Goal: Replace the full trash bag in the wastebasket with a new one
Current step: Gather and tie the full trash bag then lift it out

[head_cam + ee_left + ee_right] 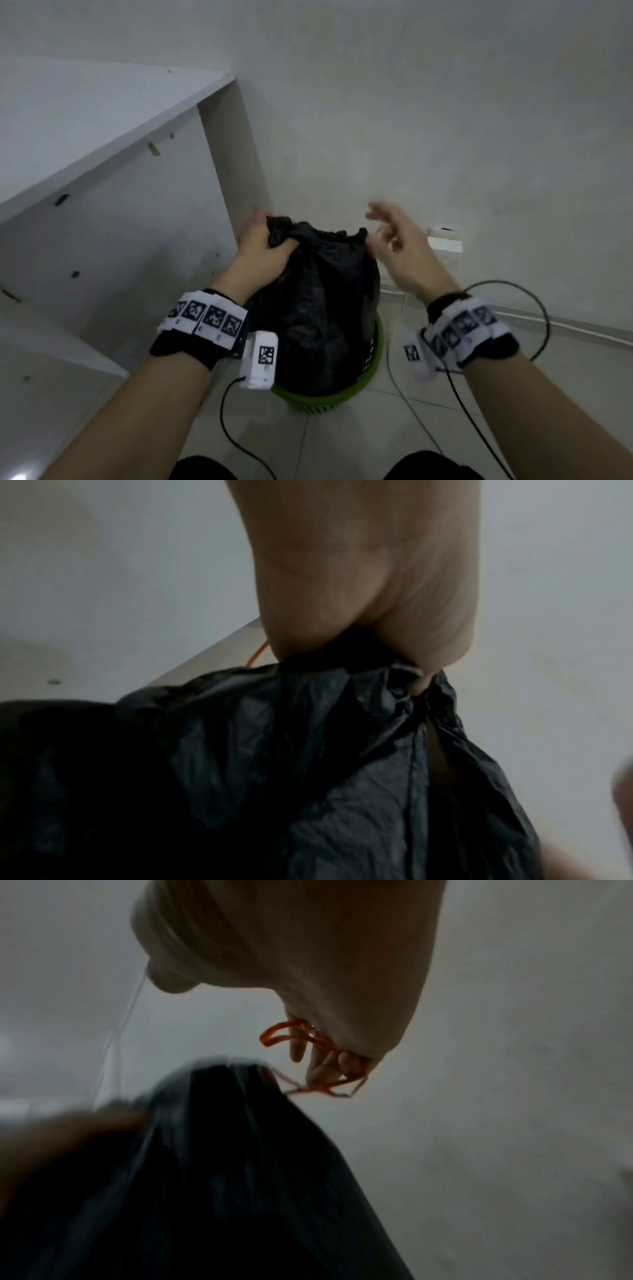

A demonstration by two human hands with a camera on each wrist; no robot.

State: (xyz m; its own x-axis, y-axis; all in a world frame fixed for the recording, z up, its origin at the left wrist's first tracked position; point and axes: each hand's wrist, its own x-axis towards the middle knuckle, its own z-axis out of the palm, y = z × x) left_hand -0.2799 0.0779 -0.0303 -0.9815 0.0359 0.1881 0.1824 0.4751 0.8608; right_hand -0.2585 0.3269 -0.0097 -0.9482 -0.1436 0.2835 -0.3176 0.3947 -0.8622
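My left hand [262, 248] is clenched around the gathered left side of the black trash bag [322, 308], which stands bulging out of the green wastebasket [317, 401] on the tiled floor [394, 428], close to the wall [411, 120] and just beside a white cabinet [102, 171]. My right hand [394, 240] is at the bag's right top corner, blurred, with the outer fingers spread and the orange drawstring [308, 1042] looped around the fingers [318, 1074] nearest the bag. A bit of the same orange string shows by my left hand too.
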